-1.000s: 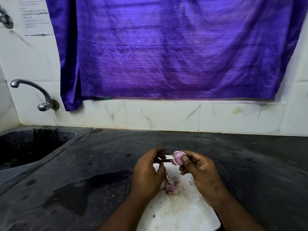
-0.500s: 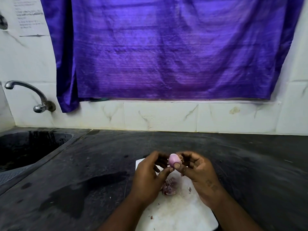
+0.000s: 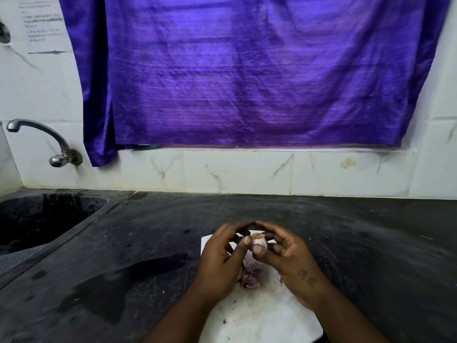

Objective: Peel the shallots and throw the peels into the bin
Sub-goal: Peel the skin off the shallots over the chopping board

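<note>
Both hands have closed in around the shallot (image 3: pixel 258 241) since a moment ago, fingertips now meeting above it. Left hand (image 3: pixel 220 263) and right hand (image 3: pixel 289 258) each pinch it, thumbs pressed on its near side, above the white cutting board (image 3: pixel 259 318). Peels (image 3: pixel 249 277) lie heaped below on the board, on the dark worktop (image 3: pixel 123 243).
</note>
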